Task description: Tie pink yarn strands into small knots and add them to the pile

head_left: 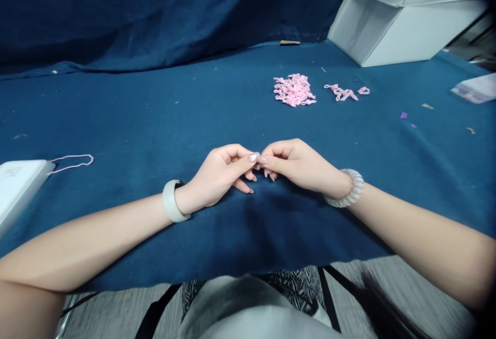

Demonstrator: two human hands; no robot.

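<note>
My left hand [222, 173] and my right hand [300, 166] meet over the front part of the blue cloth. Thumb and index finger of each are pinched together, the fingertips almost touching. Whatever lies between them is too small and covered to make out. Beyond the hands, a bit to the right, is a heap of small pink knotted cord loops [294, 91]. A smaller cluster of the same pink loops [341, 93] lies to the right of that heap.
At the left edge, a white box [19, 184] has a pink cord loop [83, 157] sticking out beside it. A large white box [403, 31] stands at the back right. A small pale packet [478, 89] and purple scraps [403, 116] lie on the blue cloth [155, 127].
</note>
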